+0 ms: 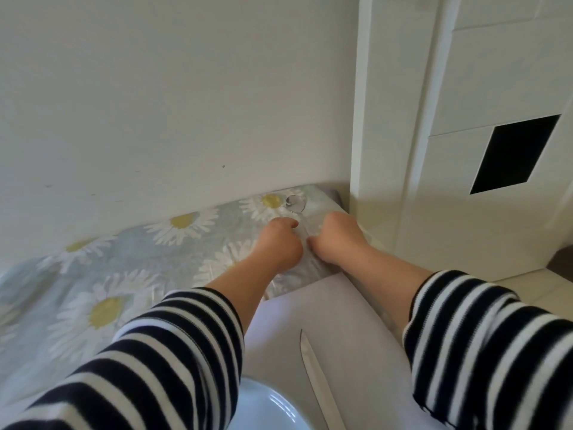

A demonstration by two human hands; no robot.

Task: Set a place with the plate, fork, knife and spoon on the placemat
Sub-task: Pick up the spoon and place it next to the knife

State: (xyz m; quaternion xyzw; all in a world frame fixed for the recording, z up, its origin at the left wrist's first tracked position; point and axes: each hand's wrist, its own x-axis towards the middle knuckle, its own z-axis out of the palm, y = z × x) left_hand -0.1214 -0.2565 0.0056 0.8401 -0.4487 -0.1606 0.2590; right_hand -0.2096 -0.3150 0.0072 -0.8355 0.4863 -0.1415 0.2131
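A metal spoon point(296, 204) lies on the daisy tablecloth near the far right corner of the table, its handle running back toward me. My left hand point(279, 242) and my right hand point(336, 238) are curled on either side of that handle, fingertips pinching it. Nearer to me lies the pale lilac placemat point(347, 308). A white plate point(273, 408) sits on it at the bottom edge of the view, partly cut off. A knife point(313, 370) lies on the mat just right of the plate, tip pointing away. No fork is in view.
The daisy tablecloth point(130, 268) covers the table, which butts against a white wall point(173, 103) at the back. A white door and frame point(465, 135) stand close on the right, past the table's corner. My striped sleeves hide part of the mat and plate.
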